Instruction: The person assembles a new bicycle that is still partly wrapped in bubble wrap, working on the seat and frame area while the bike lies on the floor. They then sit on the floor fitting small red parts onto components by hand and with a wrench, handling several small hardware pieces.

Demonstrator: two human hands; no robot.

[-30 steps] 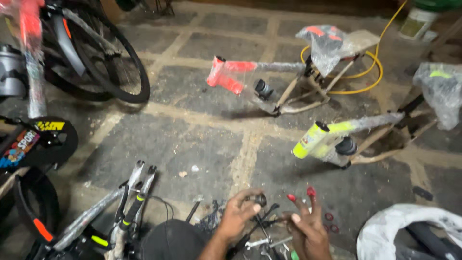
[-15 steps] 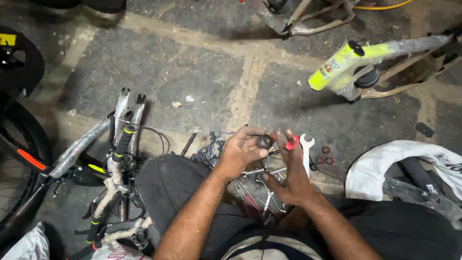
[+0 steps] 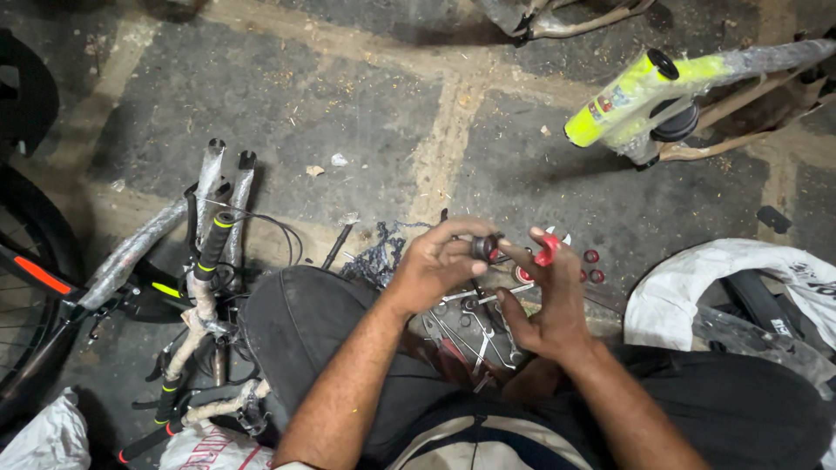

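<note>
I am looking down at my two hands in the lower middle of the frame, above my knees in dark trousers [image 3: 305,331]. My left hand [image 3: 435,261] is pinching a small dark round part [image 3: 484,248] between thumb and fingers, so it is closed on it. My right hand [image 3: 549,300] is holding a small red piece [image 3: 547,250] at the fingertips, just beside the dark part; whether the two are touching, I cannot tell. Under the hands, some wrenches [image 3: 475,326] are lying in a pile, and a few red rings [image 3: 593,265] are lying on the stone floor [image 3: 348,104] to the right of them. A yellow bicycle frame [image 3: 636,91] is lying in the upper right, and handlebars [image 3: 205,261] at the left.
</note>
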